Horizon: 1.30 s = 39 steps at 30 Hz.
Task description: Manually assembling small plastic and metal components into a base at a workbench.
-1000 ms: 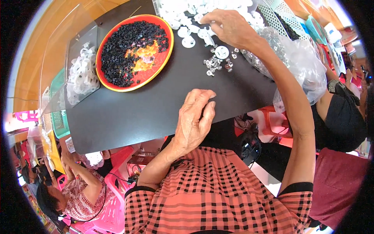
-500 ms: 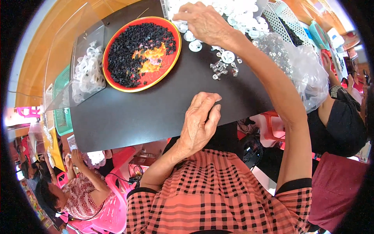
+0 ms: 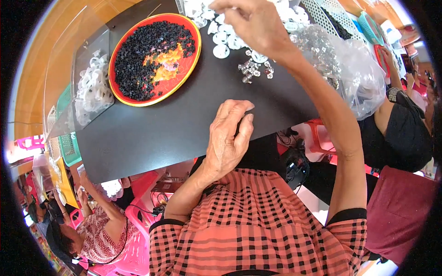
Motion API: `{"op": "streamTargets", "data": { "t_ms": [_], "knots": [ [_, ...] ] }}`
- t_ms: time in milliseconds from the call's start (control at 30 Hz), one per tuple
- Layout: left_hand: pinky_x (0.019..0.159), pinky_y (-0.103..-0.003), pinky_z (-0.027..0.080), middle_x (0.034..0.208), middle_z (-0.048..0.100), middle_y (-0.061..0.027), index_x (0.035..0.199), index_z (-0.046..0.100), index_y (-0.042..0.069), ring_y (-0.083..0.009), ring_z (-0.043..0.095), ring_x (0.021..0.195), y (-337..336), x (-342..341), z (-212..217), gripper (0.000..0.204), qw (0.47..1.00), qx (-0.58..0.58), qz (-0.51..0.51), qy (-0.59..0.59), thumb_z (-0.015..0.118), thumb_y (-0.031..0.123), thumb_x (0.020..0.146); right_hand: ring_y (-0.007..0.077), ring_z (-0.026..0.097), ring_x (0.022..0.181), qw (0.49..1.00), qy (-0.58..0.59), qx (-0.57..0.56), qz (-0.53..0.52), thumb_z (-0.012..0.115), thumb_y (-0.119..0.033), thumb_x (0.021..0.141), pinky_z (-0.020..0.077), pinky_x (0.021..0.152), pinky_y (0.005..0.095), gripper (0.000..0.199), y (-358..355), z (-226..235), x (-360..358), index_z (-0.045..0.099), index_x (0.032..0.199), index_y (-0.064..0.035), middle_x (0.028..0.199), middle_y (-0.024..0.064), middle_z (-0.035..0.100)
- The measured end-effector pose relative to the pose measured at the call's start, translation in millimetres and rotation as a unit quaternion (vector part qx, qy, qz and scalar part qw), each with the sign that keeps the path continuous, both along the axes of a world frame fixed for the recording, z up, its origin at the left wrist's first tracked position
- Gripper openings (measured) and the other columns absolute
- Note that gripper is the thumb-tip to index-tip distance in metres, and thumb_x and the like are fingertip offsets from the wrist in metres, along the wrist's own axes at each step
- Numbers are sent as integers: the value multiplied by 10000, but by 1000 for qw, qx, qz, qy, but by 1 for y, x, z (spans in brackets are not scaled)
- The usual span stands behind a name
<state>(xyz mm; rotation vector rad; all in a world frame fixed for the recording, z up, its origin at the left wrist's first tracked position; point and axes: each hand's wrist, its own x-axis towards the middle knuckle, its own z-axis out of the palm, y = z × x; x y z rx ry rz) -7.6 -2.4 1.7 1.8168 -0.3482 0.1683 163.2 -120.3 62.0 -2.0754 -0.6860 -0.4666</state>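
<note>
My left hand [image 3: 229,136] rests with curled fingers on the near edge of a black table [image 3: 184,115]; nothing shows in it. My right hand [image 3: 255,23] is stretched far over the table, fingers pinched together above a heap of white round plastic parts [image 3: 221,34]. Whether a part sits between those fingers is hidden. A small cluster of clear plastic bits [image 3: 252,70] lies just below that hand. A red round tray [image 3: 156,57] holding several small black pieces stands at the left.
A clear bag [image 3: 354,73] of shiny parts lies at the table's right edge. A transparent box [image 3: 92,87] with white rings stands left of the tray. Another person in a patterned top [image 3: 103,230] sits lower left; someone's arm [image 3: 396,110] is at the right.
My right hand has reached farther across the table into the white parts. The view has tilted, so the tray and table sit lower in the picture. My left hand stays put.
</note>
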Motion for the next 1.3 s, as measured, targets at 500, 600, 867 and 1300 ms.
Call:
{"op": "streamTargets", "data": {
  "t_ms": [500,600,867,1300],
  "knots": [
    [750,-338,464,897,559,-159,1002,575,-50,-292,576,826,-1,-3,-2,173,1000,10,12,-24,548,-40,831,348,603,847,954,-14,-285,-88,544,-109,802,478,778,420,228,-61,-28,-52,644,1000,-57,898,146,628],
    [750,-332,464,892,560,-158,996,577,-48,-289,576,822,-2,-3,0,169,1000,13,10,-25,547,-40,830,351,610,829,952,4,-293,-89,546,-122,796,483,765,435,220,-62,-32,-51,647,984,-68,864,140,632],
    [737,-262,445,859,558,-104,981,594,-26,-190,555,791,-3,-1,3,149,998,54,33,-10,516,-44,855,305,628,740,974,-56,-185,-118,571,-104,770,514,665,405,139,-52,-33,-52,638,889,-84,859,100,627],
    [780,-300,509,1108,573,-114,1239,479,-16,-176,602,925,16,9,2,333,921,-350,4,171,512,165,961,291,624,645,988,99,83,80,580,-62,758,497,598,356,138,-21,-35,-112,664,853,-7,733,132,605]
  ]
}}
